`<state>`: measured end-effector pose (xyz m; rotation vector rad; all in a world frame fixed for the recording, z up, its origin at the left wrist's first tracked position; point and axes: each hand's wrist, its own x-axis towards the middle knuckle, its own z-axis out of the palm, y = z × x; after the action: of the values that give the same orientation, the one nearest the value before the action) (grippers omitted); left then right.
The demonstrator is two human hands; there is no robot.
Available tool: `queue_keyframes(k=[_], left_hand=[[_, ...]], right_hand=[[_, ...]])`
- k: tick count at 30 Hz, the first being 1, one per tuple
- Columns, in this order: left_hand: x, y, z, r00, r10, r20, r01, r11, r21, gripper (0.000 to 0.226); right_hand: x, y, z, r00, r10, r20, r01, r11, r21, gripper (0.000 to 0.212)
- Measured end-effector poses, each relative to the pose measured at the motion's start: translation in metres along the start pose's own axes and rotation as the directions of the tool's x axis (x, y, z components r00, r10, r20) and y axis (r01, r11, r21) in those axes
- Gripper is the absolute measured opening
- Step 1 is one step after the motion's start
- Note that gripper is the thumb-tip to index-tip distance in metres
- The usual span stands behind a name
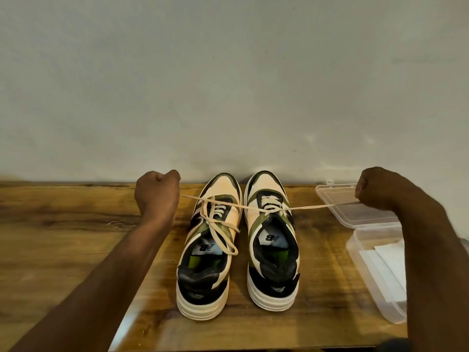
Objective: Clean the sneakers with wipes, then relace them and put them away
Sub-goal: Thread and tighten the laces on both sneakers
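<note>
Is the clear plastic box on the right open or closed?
Open. The clear plastic box has its hinged lid flipped back flat on the wooden table, and white wipes show inside.

cream-green-black sneakers, cream lace, wood-grain table

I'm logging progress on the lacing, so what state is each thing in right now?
Left sneaker: laced, bow tied.
Right sneaker: laced, not yet tied.
Lace: pulled taut to both sides.
Left hand: fist gripping one lace end.
Right hand: fist gripping the other end.
Plastic box: lid open, white wipes inside.
</note>
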<state>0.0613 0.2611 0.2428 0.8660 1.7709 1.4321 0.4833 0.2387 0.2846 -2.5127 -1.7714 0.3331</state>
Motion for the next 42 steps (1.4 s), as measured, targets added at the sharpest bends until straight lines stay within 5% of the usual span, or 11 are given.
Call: queue_keyframes(k=[7, 12, 14, 17, 21, 25, 37, 42], left_hand=[[0.003, -0.007, -0.001, 0.984, -0.091, 0.150, 0.061, 0.979, 0.193, 0.020], [-0.013, 0.002, 0.003, 0.959, 0.160, 0.234, -0.263, 0.813, 0.520, 0.025], [-0.030, 0.011, 0.005, 0.897, 0.358, 0.259, -0.442, 0.703, 0.558, 0.037], [-0.057, 0.025, 0.013, 0.752, 0.519, 0.406, -0.655, 0.657, 0.373, 0.027], [-0.084, 0.030, 0.028, 0.608, 0.377, 0.699, -0.701, 0.668, 0.250, 0.014], [-0.091, 0.027, 0.035, 0.544, 0.320, 0.776, -0.759, 0.581, 0.293, 0.012], [-0.089, 0.026, 0.044, 0.614, 0.193, 0.765, -0.645, 0.682, 0.346, 0.005], [-0.087, 0.030, 0.046, 0.618, 0.178, 0.765, -0.642, 0.677, 0.361, 0.006]], right_hand=[[0.007, -0.004, 0.005, 0.986, 0.117, 0.117, -0.101, 0.986, -0.129, 0.014], [-0.013, -0.029, -0.007, 0.995, -0.015, -0.103, 0.010, 0.999, -0.050, 0.018], [-0.024, -0.051, -0.014, 0.977, -0.175, -0.118, 0.192, 0.970, 0.149, 0.019], [-0.051, -0.093, -0.021, 0.934, -0.354, 0.049, 0.298, 0.847, 0.439, 0.010], [-0.073, -0.114, -0.014, 0.844, -0.438, 0.310, 0.242, 0.827, 0.508, 0.032], [-0.075, -0.107, 0.000, 0.864, -0.410, 0.291, 0.178, 0.791, 0.586, 0.032], [-0.066, -0.086, 0.011, 0.762, -0.523, 0.381, 0.085, 0.664, 0.743, 0.006], [-0.060, -0.082, 0.014, 0.778, -0.524, 0.347, 0.067, 0.618, 0.783, 0.009]])
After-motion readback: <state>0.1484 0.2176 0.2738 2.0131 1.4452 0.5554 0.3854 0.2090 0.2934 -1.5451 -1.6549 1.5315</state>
